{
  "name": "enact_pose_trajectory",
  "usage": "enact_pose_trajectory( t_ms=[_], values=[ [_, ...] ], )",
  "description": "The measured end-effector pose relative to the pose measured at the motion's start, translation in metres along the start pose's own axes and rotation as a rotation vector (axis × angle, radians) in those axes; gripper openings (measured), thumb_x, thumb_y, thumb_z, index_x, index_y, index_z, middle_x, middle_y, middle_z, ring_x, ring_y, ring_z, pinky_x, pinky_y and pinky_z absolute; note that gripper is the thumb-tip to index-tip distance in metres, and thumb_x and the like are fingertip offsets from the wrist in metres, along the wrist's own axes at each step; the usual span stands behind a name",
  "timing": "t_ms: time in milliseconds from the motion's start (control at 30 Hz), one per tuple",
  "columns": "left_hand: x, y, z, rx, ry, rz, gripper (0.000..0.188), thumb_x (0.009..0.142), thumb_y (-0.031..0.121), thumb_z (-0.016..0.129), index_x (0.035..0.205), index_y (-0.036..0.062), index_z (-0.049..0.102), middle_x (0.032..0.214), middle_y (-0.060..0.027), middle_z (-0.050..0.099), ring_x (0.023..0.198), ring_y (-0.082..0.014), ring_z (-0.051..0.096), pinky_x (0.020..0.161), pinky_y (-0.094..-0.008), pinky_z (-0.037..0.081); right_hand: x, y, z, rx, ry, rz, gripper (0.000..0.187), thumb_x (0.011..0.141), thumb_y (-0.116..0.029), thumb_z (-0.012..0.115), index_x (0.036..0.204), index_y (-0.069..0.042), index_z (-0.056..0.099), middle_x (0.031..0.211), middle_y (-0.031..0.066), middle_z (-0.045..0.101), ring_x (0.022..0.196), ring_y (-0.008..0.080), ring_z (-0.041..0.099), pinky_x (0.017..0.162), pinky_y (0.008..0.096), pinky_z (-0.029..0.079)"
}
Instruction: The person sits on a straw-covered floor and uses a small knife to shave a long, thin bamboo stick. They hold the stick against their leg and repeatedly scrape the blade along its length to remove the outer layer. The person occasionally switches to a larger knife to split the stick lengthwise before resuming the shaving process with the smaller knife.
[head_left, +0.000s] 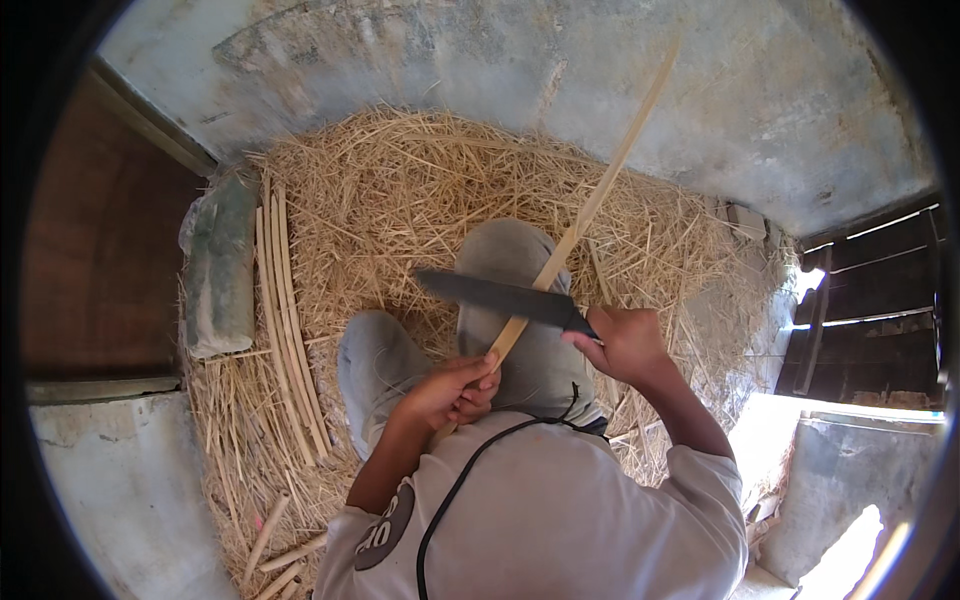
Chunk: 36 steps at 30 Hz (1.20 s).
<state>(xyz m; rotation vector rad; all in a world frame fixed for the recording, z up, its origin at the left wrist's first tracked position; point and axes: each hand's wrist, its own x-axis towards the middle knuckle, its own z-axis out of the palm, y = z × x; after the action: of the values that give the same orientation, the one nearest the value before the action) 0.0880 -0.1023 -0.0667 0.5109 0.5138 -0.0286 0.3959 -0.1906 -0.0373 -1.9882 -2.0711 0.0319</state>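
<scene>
My left hand (457, 393) is closed around the near end of a long, pale bamboo strip (606, 187). The strip slants up and away to the right, past my raised knee, with its far tip in front of the wall. In my right hand (630, 343) is the handle of a large knife (500, 297) with a dark, wide blade. The blade points left and lies across the strip, above my knee, a short way beyond my left hand. Whether its edge bites into the strip cannot be made out.
Straw-like shavings (380, 190) cover the floor around my legs. Several split strips (285, 330) lie at the left beside a greenish stone block (222, 270). Short cut sticks (265, 535) are at the lower left. A grey wall (480, 70) rises ahead; dark boards (870, 300) stand at the right.
</scene>
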Motion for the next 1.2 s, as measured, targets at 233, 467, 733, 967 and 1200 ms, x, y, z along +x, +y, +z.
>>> enact_pose_trajectory(
  t_ms=[233, 467, 733, 967, 1200],
  values=[
    [-0.004, -0.003, 0.002, -0.005, 0.055, -0.008, 0.047, 0.111, 0.052, 0.048, 0.082, 0.0155, 0.048, 0.062, 0.0092, 0.030, 0.047, -0.0015, 0.023, 0.038, -0.0221, 0.016, 0.012, 0.013, -0.014, 0.169, 0.138, 0.506, 0.053, 0.104, -0.053, 0.058, 0.081, -0.006, 0.065, 0.061, 0.0139, 0.063, 0.052, 0.0328, 0.064, 0.049, 0.0445, 0.048],
    [0.003, -0.004, -0.011, -0.139, -0.159, -0.038, 0.049, 0.112, 0.052, 0.046, 0.079, 0.0158, 0.046, 0.059, 0.0092, 0.031, 0.045, -0.0016, 0.025, 0.037, -0.0214, 0.018, 0.004, 0.006, 0.016, 0.234, 0.181, 0.310, 0.048, 0.102, -0.054, 0.061, 0.086, -0.009, 0.063, 0.062, 0.0088, 0.060, 0.051, 0.0300, 0.062, 0.049, 0.0437, 0.047],
    [0.009, -0.009, -0.022, -0.322, -0.291, -0.067, 0.056, 0.113, 0.047, 0.042, 0.067, 0.0165, 0.043, 0.053, 0.0079, 0.034, 0.042, -0.0032, 0.029, 0.033, -0.0213, 0.021, 0.013, 0.004, 0.019, 0.249, 0.132, -0.014, 0.046, 0.104, -0.045, 0.063, 0.082, -0.005, 0.058, 0.056, 0.0140, 0.054, 0.052, 0.0341, 0.060, 0.050, 0.0435, 0.045],
    [0.003, -0.005, -0.004, -0.034, 0.106, -0.018, 0.051, 0.113, 0.033, 0.038, 0.065, 0.0159, 0.040, 0.050, 0.0063, 0.032, 0.039, -0.0053, 0.026, 0.033, -0.0235, 0.019, 0.015, 0.003, 0.021, 0.123, 0.126, -0.186, 0.048, 0.105, -0.048, 0.060, 0.082, -0.006, 0.061, 0.059, 0.0136, 0.057, 0.050, 0.0355, 0.059, 0.049, 0.0444, 0.046],
    [0.002, -0.005, 0.010, 0.086, 0.187, 0.026, 0.062, 0.113, 0.056, 0.035, 0.067, 0.0148, 0.038, 0.052, 0.0050, 0.029, 0.040, -0.0072, 0.027, 0.035, -0.0264, 0.019, 0.023, 0.020, 0.005, 0.318, 0.231, 0.512, 0.055, 0.107, -0.055, 0.052, 0.084, -0.007, 0.065, 0.055, 0.0107, 0.059, 0.049, 0.0285, 0.061, 0.047, 0.0449, 0.048]
  ],
)
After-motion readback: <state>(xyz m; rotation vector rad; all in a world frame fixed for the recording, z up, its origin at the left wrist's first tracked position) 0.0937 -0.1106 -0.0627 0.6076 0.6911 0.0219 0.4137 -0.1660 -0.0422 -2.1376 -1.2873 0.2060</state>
